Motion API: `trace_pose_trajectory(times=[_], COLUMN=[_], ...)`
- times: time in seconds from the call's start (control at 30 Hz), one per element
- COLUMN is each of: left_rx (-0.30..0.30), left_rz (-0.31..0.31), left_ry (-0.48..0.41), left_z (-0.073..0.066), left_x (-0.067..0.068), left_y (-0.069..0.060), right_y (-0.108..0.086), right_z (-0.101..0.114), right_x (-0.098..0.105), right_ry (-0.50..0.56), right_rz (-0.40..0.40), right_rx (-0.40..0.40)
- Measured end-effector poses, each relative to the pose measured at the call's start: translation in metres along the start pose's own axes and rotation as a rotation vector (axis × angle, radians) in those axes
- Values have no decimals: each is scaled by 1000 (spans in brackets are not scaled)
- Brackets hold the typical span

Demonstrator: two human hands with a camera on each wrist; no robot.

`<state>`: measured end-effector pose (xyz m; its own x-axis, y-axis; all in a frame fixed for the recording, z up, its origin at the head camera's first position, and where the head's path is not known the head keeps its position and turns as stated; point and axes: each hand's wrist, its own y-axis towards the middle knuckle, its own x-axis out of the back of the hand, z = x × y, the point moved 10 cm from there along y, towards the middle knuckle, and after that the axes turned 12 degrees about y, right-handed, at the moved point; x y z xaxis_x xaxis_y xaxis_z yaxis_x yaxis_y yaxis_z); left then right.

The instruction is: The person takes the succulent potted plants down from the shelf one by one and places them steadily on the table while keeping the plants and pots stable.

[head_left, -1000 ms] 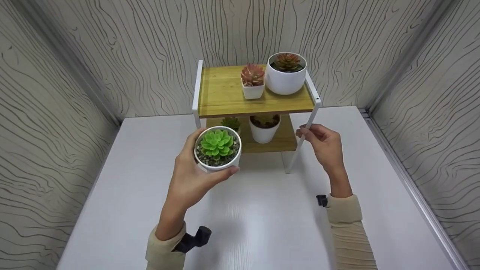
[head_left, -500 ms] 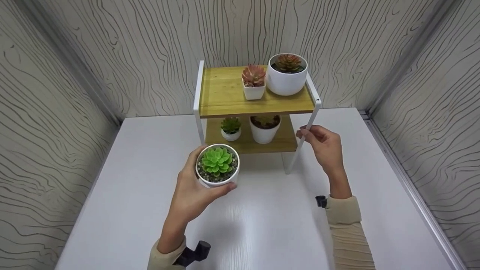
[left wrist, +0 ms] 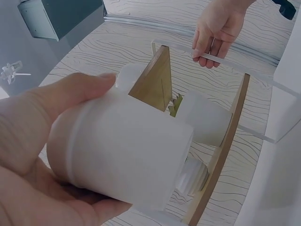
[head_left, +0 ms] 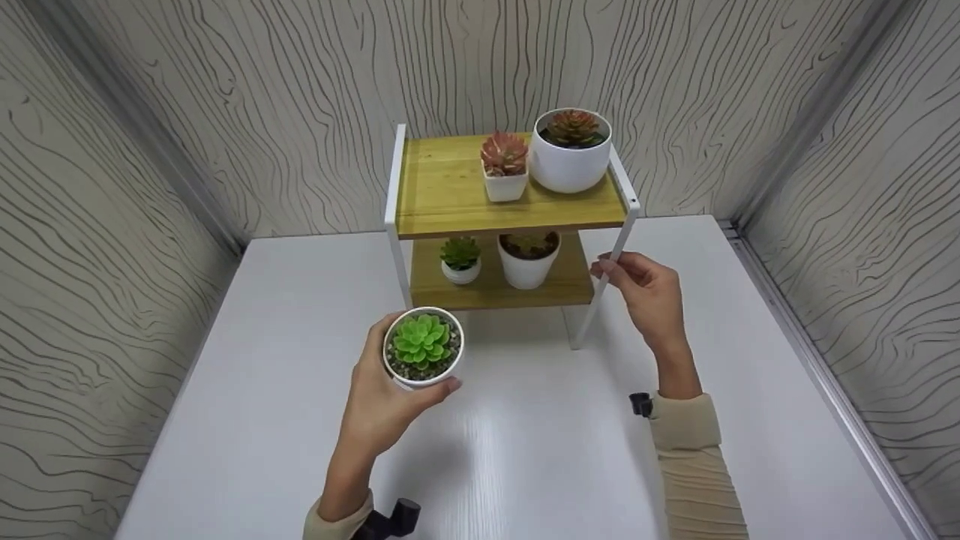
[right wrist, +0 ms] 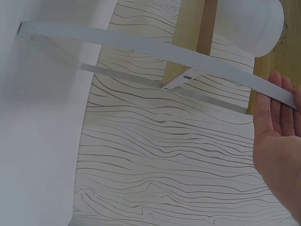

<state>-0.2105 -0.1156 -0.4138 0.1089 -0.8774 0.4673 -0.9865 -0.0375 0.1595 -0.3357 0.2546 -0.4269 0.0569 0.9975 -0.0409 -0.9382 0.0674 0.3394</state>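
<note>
My left hand (head_left: 380, 409) grips a white round pot with a bright green succulent (head_left: 422, 343), held in front of the lower left of a two-tier plant shelf (head_left: 442, 176). In the left wrist view the plain side of this pot (left wrist: 127, 146) lies between thumb and fingers. My right hand (head_left: 651, 300) pinches the white front right leg (head_left: 622, 241) of the shelf. Seen from the right wrist, fingers (right wrist: 276, 110) and thumb meet round that white bar (right wrist: 136, 44); the thumb is mostly cut off by the frame edge.
On the top board stand a square pot with a red succulent (head_left: 505, 169) and a large round white pot (head_left: 570, 161). The lower board (head_left: 499, 296) bears a small green succulent (head_left: 460, 262) and a taller white pot (head_left: 526, 266). Patterned walls surround the white table (head_left: 285, 337).
My left hand has drawn the potted green succulent toward me and slightly left, away from the shelf, uncovering the small succulent on the lower board. The right hand stays on the leg.
</note>
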Motion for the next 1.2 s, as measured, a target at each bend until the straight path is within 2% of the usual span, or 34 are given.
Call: trace_pose_trajectory(times=[0.43,0.67,0.93,1.2], left_rx=[82,133,206,258], left_rz=[-59,-98,-109,-139], left_ry=[55,99,110,141], left_z=[41,63,91,112], left_x=[6,14,19,26], left_y=[2,7,14,18], right_y=[0,0,0,-1], right_z=[-2,-1,-1,-3], right_x=[2,1,1,-1], right_ry=[-7,3,-11,-11], right_rz=[2,-2,-7,4], right_rx=[8,16,3,-13])
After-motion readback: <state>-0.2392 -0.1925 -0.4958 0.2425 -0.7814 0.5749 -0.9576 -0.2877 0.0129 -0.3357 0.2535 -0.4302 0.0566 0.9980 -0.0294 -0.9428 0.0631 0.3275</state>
